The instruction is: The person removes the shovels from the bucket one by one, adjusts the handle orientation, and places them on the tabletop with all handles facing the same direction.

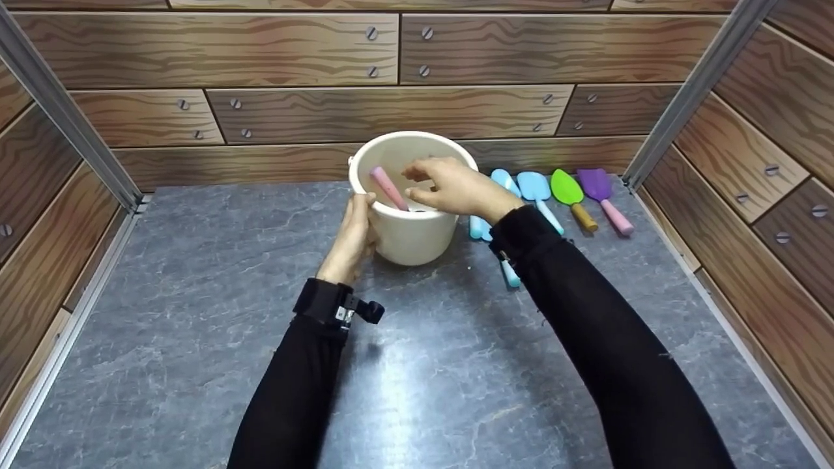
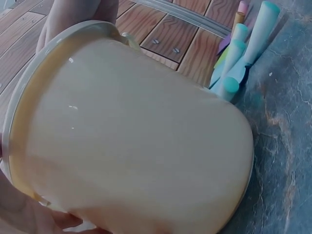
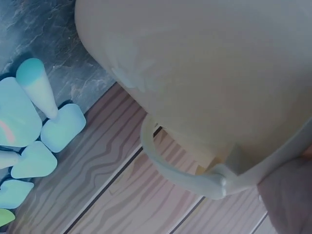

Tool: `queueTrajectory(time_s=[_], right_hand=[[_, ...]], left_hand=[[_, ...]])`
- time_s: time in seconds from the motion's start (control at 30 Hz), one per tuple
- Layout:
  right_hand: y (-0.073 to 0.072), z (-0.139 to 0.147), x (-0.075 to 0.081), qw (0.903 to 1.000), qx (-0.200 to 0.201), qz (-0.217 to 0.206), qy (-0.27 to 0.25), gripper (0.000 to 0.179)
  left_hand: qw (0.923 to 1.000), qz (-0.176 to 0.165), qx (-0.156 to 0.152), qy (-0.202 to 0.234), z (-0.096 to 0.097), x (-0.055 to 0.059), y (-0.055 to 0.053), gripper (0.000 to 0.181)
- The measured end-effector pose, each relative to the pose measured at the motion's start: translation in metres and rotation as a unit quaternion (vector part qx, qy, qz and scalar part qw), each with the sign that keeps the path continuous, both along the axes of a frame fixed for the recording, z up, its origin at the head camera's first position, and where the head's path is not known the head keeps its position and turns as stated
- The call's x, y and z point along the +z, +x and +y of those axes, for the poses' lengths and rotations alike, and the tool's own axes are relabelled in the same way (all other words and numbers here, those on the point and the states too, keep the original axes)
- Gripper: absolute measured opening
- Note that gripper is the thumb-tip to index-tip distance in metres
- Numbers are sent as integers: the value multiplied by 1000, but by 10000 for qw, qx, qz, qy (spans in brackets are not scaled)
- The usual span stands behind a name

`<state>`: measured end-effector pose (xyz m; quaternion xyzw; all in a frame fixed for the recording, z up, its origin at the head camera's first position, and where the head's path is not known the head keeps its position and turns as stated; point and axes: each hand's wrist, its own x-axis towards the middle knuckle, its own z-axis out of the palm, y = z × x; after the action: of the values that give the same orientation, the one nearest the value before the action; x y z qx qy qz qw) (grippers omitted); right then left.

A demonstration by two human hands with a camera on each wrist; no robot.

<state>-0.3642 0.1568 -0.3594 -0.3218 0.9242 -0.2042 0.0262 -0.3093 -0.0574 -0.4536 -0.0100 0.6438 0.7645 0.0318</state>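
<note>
A cream plastic bucket (image 1: 417, 241) stands upright on the grey marbled floor near the back wall. My left hand (image 1: 352, 238) holds it at the left side, thumb at the rim; in the left wrist view, that hand's fingers (image 2: 22, 209) lie along the bucket wall. Inside the bucket leans a pink handle (image 1: 389, 187), its lower end hidden behind the front rim. Over the bucket's mouth is my right hand (image 1: 456, 185), fingers loosely bent with nothing between them, just right of the pink handle. The right wrist view shows the bucket's bail handle (image 3: 170, 175) hanging at its side.
Right of the bucket lie several light blue toy-like spatulas or shovels (image 1: 534, 185), partly behind my right wrist. Beyond them are a green one (image 1: 567, 187) with a brown handle and a purple one (image 1: 594, 184) with a pink handle. Wood-patterned walls (image 1: 300, 49) enclose the floor.
</note>
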Motion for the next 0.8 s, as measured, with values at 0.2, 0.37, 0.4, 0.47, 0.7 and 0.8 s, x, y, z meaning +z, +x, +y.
queueTrajectory(time_s=[0.2, 0.37, 0.4, 0.47, 0.7, 0.8], right_hand=[[-6, -8, 5, 9984, -252, -391, 332, 58], [-37, -14, -19, 9973, -318, -398, 530, 64], [-43, -15, -24, 9971, -329, -414, 552, 66], [-54, -18, -33, 9960, -381, -475, 655, 70], [-63, -28, -36, 9858, -516, -1141, 1122, 87], [-79, -28, -52, 9866, -262, -1217, 1058, 79]], left_hand=[[9998, 103, -73, 174, 0, 0, -2, 23], [9998, 128, -102, 142, -1, -3, -2, 32], [9998, 114, -103, 91, -1, -3, -2, 36], [9999, 95, -77, -23, -1, -3, -1, 43], [10000, 7, 14, -94, 0, -1, -2, 41], [10000, 18, -5, -71, 0, 0, -3, 40]])
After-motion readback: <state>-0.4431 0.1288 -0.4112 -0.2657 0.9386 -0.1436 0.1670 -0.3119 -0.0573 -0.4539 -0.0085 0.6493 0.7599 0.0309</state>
